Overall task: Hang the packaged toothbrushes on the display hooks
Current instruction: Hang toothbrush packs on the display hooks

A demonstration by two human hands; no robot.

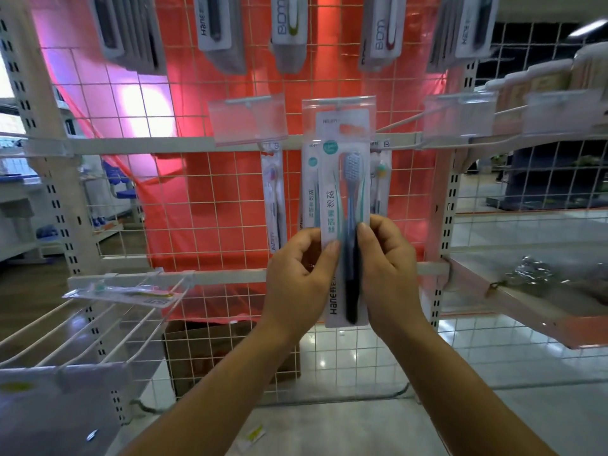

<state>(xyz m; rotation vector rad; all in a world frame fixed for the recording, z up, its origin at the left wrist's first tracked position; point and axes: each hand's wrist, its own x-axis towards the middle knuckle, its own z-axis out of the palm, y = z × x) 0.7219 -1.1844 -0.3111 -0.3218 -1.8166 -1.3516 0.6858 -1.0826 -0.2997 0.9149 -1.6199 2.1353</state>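
A packaged toothbrush (348,192) with a blue brush and a white card stands upright in front of the wire grid panel (210,205). My left hand (297,278) pinches its left edge and my right hand (388,268) pinches its right edge, at mid-height. The pack's top reaches the middle display hook (339,102) with its clear label holder; another pack of the same kind (310,189) hangs just behind. Whether the held pack sits on the hook cannot be told. More packs hang to the left (274,199) and right (380,179).
Packaged toothbrushes (286,28) hang in a row along the top. An empty label holder (248,118) sits left of the middle hook. One toothbrush pack (131,292) lies on a wire shelf (82,337) at the left. A cardboard box (214,350) stands behind the grid.
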